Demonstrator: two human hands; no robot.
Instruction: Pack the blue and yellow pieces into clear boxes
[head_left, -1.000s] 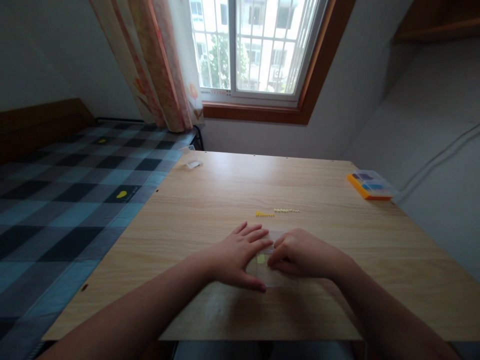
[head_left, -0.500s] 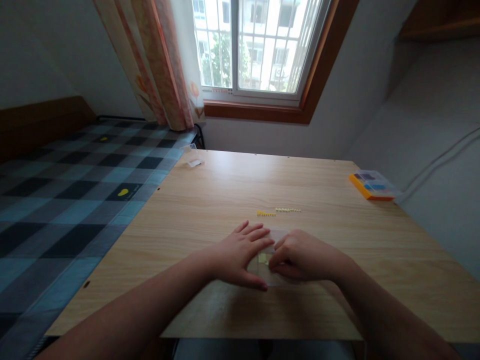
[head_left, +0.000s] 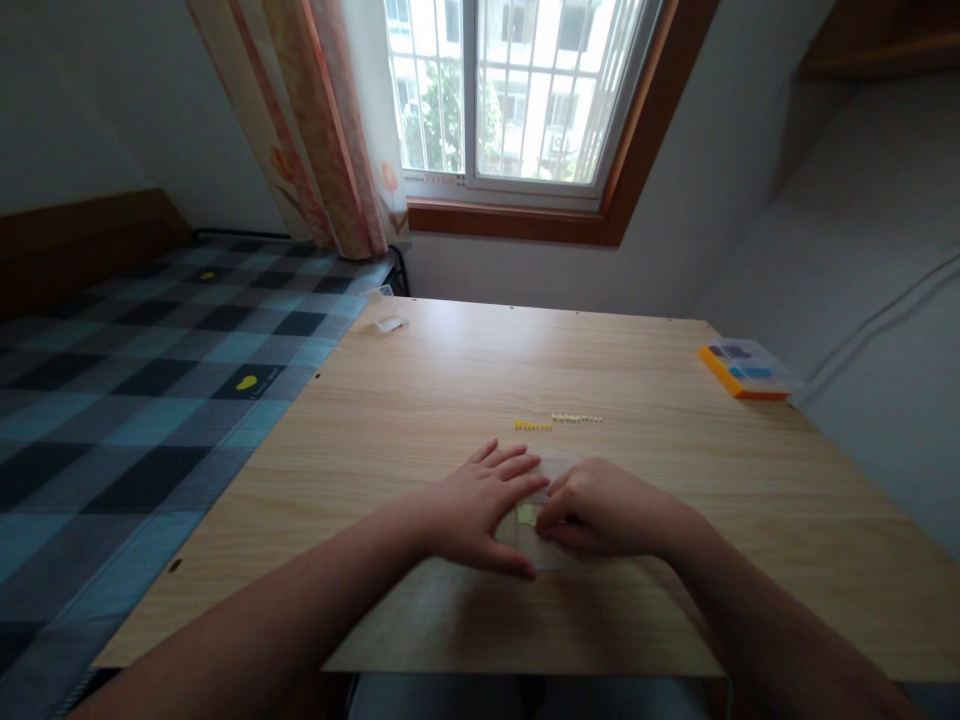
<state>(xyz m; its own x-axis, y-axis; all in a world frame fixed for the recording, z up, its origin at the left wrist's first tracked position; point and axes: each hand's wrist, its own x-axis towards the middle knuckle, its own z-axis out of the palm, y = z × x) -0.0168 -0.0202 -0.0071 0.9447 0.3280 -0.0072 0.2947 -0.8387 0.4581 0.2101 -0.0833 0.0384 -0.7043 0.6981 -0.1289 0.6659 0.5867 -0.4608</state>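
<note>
On the table in front of me lies a clear plastic pegboard or tray (head_left: 551, 560), partly covered by both hands; I cannot tell which kind it is. My left hand (head_left: 484, 508) rests on its left side, fingers spread, holding nothing. A small patch of pale yellow-green pieces (head_left: 527, 515) shows between the hands. Over these pieces my right hand (head_left: 600, 508) is closed, its fingertips pressed together at their edge. Whatever it pinches is too small to make out. Just beyond are a row of yellow pieces (head_left: 533, 427) and a row of cream pieces (head_left: 577, 418).
At the table's far right stands an orange case with a clear lid (head_left: 746, 370). A small open clear box (head_left: 388, 312) is at the far left corner. A bed with a checked cover (head_left: 165, 400) adjoins the table's left edge. The window (head_left: 510, 100) lies beyond.
Both hands keep almost the same place and pose. The right fingertips have shifted very slightly left over the pale pieces.
</note>
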